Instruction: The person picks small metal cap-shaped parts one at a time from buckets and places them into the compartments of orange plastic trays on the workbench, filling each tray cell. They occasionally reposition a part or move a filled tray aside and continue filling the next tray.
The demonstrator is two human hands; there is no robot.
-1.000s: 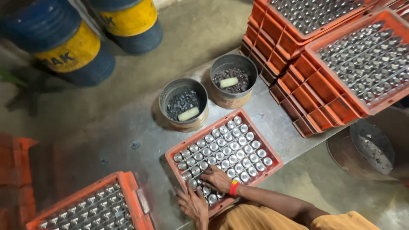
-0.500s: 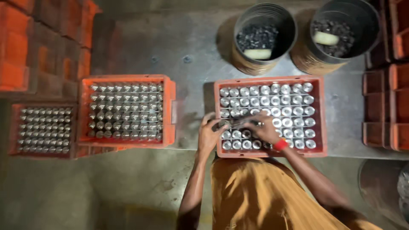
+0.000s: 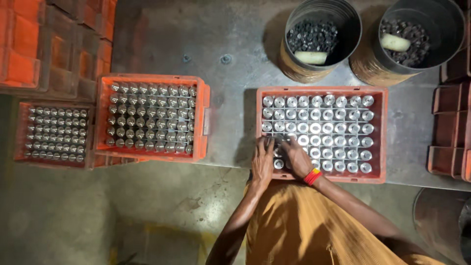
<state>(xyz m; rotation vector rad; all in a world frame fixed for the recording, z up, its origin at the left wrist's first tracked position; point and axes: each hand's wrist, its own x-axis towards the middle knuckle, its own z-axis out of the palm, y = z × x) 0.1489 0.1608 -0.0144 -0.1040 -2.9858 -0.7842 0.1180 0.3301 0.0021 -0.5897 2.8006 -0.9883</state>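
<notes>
Since half a second ago almost nothing has moved: both hands are still bunched over the near-left corner of the crate, fingers shifted slightly; the view is just closer.

Head view: left hand [image 3: 263, 159] lies flat, fingers together, on the near-left rows of the orange plastic grid crate [image 3: 380, 137] on the grey metal table [image 3: 230, 93]. Right hand [image 3: 297, 157], red-and-yellow wristband [image 3: 312, 176] at the wrist, is curled over the next cells. Cannot tell whether either hand actually pinches a part; fingertips are hidden against the metal. The shiny silver metal cylinders [image 3: 338, 127] stand upright, one per cell, filling the crate; those under the hands are covered.

Behind the crate are two round metal buckets, the left bucket [image 3: 321, 37] and the right bucket [image 3: 417, 37], both holding small dark parts with a pale oblong piece on top. A second orange crate of cylinders [image 3: 149, 118] stands well to the left, a third lower crate [image 3: 54, 132] beyond it. Stacked empty orange crates [image 3: 449, 132] are on the right.

To do this well, I judge: work row by row, keep each cylinder upright and seated in its own cell, avoid knocking neighbours.
</notes>
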